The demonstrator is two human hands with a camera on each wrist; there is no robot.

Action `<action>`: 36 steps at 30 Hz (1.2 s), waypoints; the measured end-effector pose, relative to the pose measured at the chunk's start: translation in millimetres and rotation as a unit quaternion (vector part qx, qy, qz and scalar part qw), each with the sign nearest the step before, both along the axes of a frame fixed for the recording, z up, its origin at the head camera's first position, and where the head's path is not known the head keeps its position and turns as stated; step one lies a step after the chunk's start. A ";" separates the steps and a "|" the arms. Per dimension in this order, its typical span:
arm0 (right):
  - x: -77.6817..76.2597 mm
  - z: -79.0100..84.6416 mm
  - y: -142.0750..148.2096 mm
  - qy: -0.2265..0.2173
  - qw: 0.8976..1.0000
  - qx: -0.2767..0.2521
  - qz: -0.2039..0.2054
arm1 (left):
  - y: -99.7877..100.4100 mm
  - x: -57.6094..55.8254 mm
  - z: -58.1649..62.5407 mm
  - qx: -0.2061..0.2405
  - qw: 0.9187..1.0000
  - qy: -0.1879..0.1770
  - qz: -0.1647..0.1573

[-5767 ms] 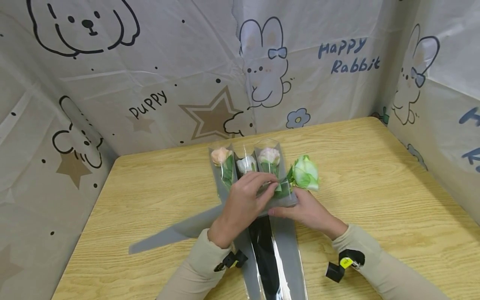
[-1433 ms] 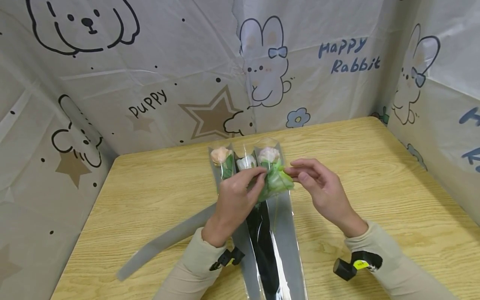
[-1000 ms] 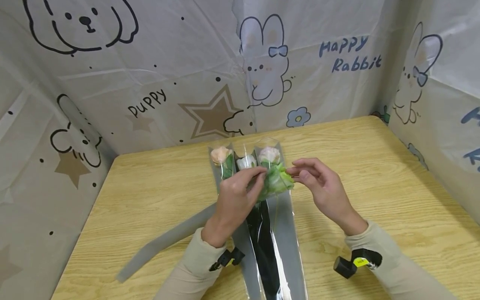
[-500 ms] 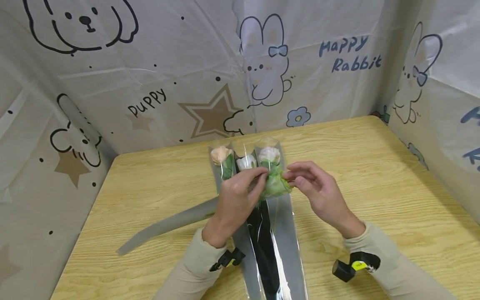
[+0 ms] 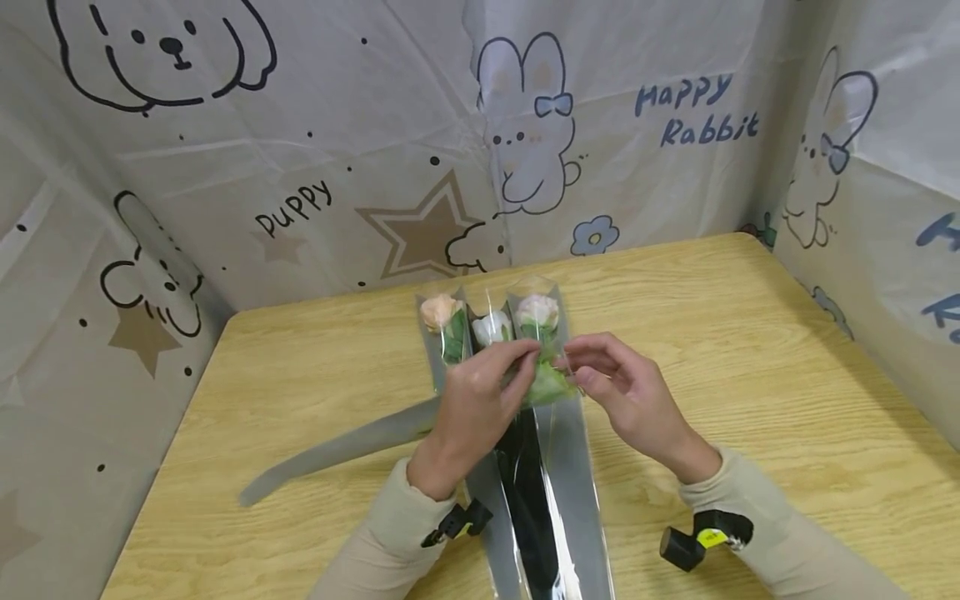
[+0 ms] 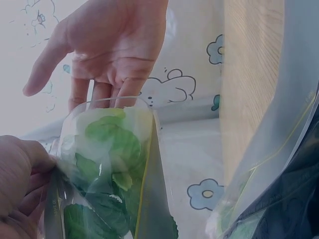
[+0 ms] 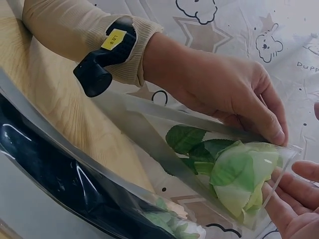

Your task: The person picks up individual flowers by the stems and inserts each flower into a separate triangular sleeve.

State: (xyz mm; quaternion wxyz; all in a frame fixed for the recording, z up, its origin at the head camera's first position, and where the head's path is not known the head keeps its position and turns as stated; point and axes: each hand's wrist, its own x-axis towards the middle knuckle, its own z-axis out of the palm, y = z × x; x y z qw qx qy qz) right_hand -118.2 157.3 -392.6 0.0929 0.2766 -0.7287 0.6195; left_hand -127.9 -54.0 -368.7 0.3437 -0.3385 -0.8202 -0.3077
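Note:
My left hand (image 5: 468,408) pinches the edge of a clear and grey flower sleeve (image 5: 345,446) between thumb and fingers. Inside the sleeve's mouth sits a pale green rose (image 7: 244,172) with dark green leaves (image 7: 185,139), seen through the film in the right wrist view. My right hand (image 5: 637,400) is open at that mouth, thumb apart, its fingertips right at the clear rim, as the left wrist view also shows. Beneath lie three sleeved flowers: a peach rose (image 5: 439,312), a white one (image 5: 491,328) and a pale pink one (image 5: 537,312).
The wooden table (image 5: 750,375) carries the sleeved flowers, whose long black and grey sleeves (image 5: 528,500) run towards the near edge. A printed cloth (image 5: 337,100) hangs around the back and sides. Each wrist wears a small black camera (image 5: 682,548).
The green rose, outside the sleeve's mouth several seconds ago, is now within it, lower down. My right hand came off the sleeve, then shifted slightly left and nearer. The sleeve's tail swung up.

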 end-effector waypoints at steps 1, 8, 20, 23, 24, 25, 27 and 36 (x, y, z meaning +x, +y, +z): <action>0.3 -0.4 -0.5 0.000 1.000 0.001 0.002 | 0.1 0.4 -0.3 -0.001 1.000 0.001 0.000; 1.4 -1.5 -3.0 -0.010 1.000 -0.016 0.020 | 1.7 1.4 0.4 -0.003 1.000 0.007 -0.001; 4.2 -1.0 -7.4 -0.037 0.999 -0.003 0.006 | 3.8 3.7 1.0 -0.017 1.000 0.000 -0.002; 5.2 -1.9 -9.1 -0.033 0.999 -0.003 0.003 | 4.2 3.3 0.0 -0.018 1.000 -0.002 -0.004; 5.6 -2.4 -9.7 -0.030 1.000 -0.003 0.003 | 4.5 3.2 -0.3 -0.017 1.000 -0.002 -0.005; 6.0 -2.7 -10.4 -0.028 1.000 -0.003 0.003 | 4.7 3.1 -0.6 -0.016 1.000 -0.002 -0.006; 6.7 -3.8 -11.8 -0.024 1.000 -0.002 0.005 | 5.1 3.1 -1.0 -0.013 1.000 -0.001 -0.004; 7.1 -7.5 -12.7 0.005 1.000 0.017 -0.023 | 5.8 4.5 -0.3 -0.011 1.000 0.000 -0.002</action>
